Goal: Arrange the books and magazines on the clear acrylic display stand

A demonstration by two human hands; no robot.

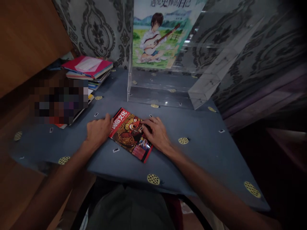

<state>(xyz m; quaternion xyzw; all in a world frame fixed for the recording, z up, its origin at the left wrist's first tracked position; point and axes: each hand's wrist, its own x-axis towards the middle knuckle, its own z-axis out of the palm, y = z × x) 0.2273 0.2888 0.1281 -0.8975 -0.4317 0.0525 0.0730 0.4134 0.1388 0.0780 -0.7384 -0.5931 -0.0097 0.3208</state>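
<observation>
A red and black book (130, 135) with white Chinese characters and a colourful carved mask on its cover lies aslant on the table, front side up. My left hand (99, 129) is closed at the book's upper left edge, fingers curled and partly hidden. From the other side my right hand (157, 132) rests over the book's right edge, its thumb and bent, parted fingers touching the cover. Behind the book stands a clear acrylic display rack (160, 95). A book with a guitar player on its cover (155, 35) leans upright in the rack's upper part.
Several stacked books, a pink one (87, 65) on top, sit at the back left. Nearer stands another pile (82, 108), its top blurred out. A blue-grey cloth with yellow pineapples (201, 159) covers the table; patterned wallpaper (98, 28) is behind.
</observation>
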